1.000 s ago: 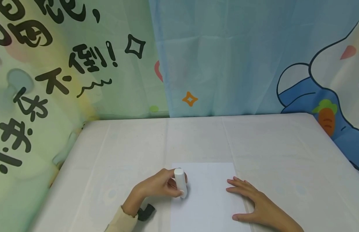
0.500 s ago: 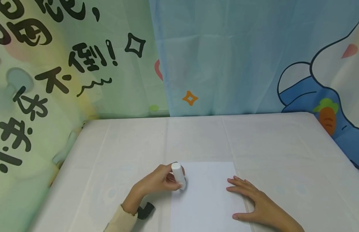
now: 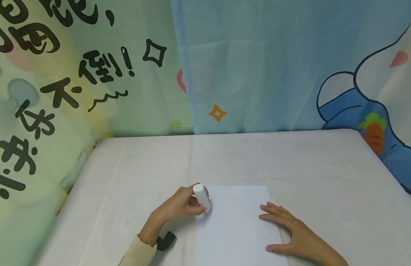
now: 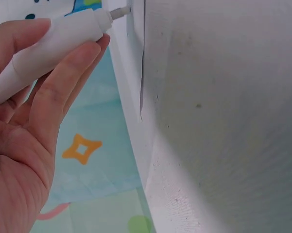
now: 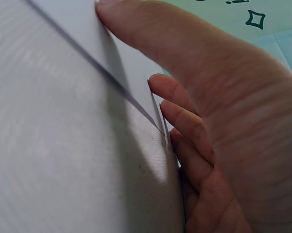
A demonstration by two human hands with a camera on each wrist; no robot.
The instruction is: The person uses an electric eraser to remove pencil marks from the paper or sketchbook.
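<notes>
My left hand [image 3: 182,203] holds a short, thick white tube [image 3: 201,197], fingers and thumb closed around it. In the left wrist view the tube [image 4: 58,43] narrows to a collar and ends in a thin grey tip [image 4: 120,12], like a correction pen. That tip points down at the left edge of a white sheet of paper [image 3: 238,225], near its upper left corner. My right hand [image 3: 288,229] lies along the sheet's right side with fingers spread; the right wrist view shows its thumb [image 5: 150,24] and fingertips [image 5: 160,86] at the paper.
A table under a white cloth [image 3: 152,159] carries the paper. A black strap piece [image 3: 166,241] shows beneath my left wrist. Printed curtains stand behind and to the left, a green one [image 3: 142,92] with lettering and a blue one [image 3: 275,74] at the table's far edge.
My left hand has moved the white tube away from me and slightly left, along the paper's left edge, and the tube leans more. My right hand stays in place.
</notes>
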